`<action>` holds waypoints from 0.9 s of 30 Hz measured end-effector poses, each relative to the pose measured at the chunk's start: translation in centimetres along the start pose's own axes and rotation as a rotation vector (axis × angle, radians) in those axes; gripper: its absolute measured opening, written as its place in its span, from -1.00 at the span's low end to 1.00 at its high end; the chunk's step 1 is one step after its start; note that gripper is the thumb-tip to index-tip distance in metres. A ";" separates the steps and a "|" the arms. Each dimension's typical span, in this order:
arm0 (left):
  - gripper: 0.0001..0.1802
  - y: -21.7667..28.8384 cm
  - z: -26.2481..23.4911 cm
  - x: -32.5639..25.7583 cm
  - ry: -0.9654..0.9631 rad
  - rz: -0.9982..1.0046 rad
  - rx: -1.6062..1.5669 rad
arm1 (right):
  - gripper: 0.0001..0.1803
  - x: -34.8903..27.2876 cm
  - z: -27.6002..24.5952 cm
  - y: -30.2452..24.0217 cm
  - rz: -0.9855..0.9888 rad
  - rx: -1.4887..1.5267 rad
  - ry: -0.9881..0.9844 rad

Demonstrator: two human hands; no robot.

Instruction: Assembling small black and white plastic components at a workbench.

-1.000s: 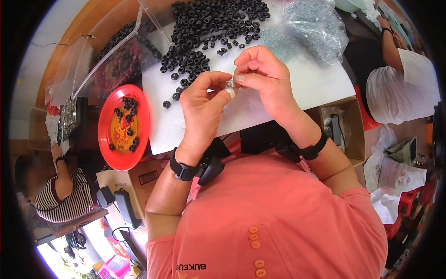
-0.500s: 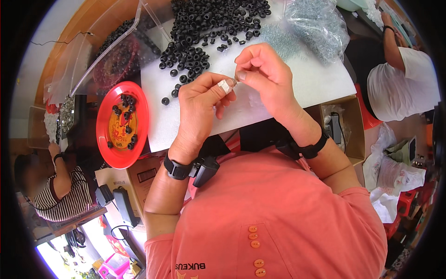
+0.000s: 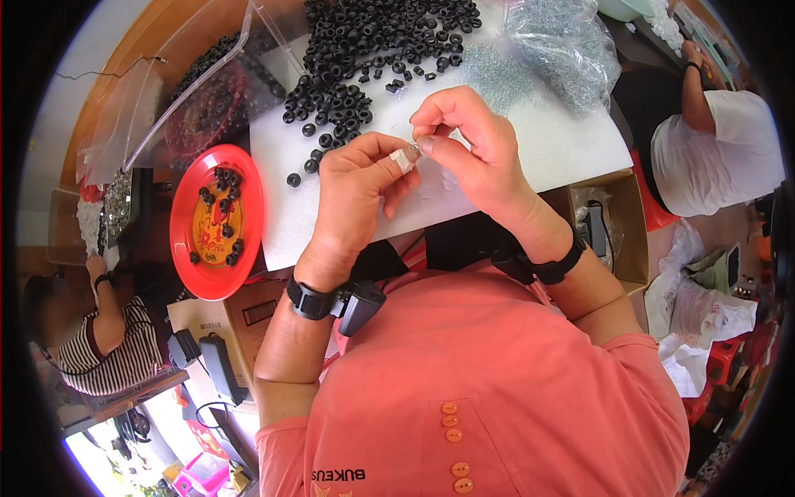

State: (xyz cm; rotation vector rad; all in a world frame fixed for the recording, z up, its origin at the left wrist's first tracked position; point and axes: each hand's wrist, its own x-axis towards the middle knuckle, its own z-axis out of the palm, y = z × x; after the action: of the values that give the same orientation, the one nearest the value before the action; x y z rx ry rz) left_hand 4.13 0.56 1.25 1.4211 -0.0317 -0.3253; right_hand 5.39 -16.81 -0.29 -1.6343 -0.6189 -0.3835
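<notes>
Over the white work surface [image 3: 571, 157], my left hand [image 3: 348, 186] and my right hand [image 3: 480, 157] meet at their fingertips. Each is closed in a pinch. Between them is something tiny and light-coloured that I cannot make out. White tape [image 3: 403, 160] wraps my left thumb. Just beyond my left hand lie loose black ring-shaped parts [image 3: 339, 108], spreading into a large heap at the far side. Past my right hand is a scatter of small clear pieces [image 3: 493, 74], beside a clear plastic bag [image 3: 563, 50] full of similar pieces.
A red plate [image 3: 217, 283] with several black parts stands left of the work surface. Behind it is a clear plastic bin [image 3: 186, 108]. An open cardboard box [image 3: 633, 236] sits below the right edge. One person [image 3: 112, 340] sits at the left, another [image 3: 708, 153] at the right.
My right fingers have curled lower and slightly left, keeping their pinch against my left fingertips. My left hand has hardly moved. The black parts look the same.
</notes>
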 end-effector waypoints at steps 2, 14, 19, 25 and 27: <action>-0.85 -0.1 0.2 0.0 0.023 0.040 0.061 | -0.82 0.1 -0.1 0.6 0.081 0.146 0.041; -0.85 0.0 0.1 0.0 0.009 -0.028 -0.085 | -0.72 1.2 -0.5 2.2 -0.091 -0.507 0.035; -0.82 0.0 0.7 -0.2 0.071 0.046 -0.060 | -0.85 0.9 -0.1 0.3 -0.034 -0.182 0.069; -0.78 -0.3 1.2 -0.2 0.021 0.076 -0.081 | -0.90 0.8 -0.1 -0.2 0.174 0.148 -0.095; -0.76 -0.3 1.2 -0.2 0.022 0.066 -0.092 | -0.88 0.8 -0.1 -0.1 0.191 0.181 -0.106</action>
State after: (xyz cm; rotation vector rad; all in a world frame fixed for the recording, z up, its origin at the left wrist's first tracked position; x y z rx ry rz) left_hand 3.63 -0.54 1.19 1.3287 -0.0455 -0.2537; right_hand 5.97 -16.77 0.23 -1.5311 -0.5547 -0.0985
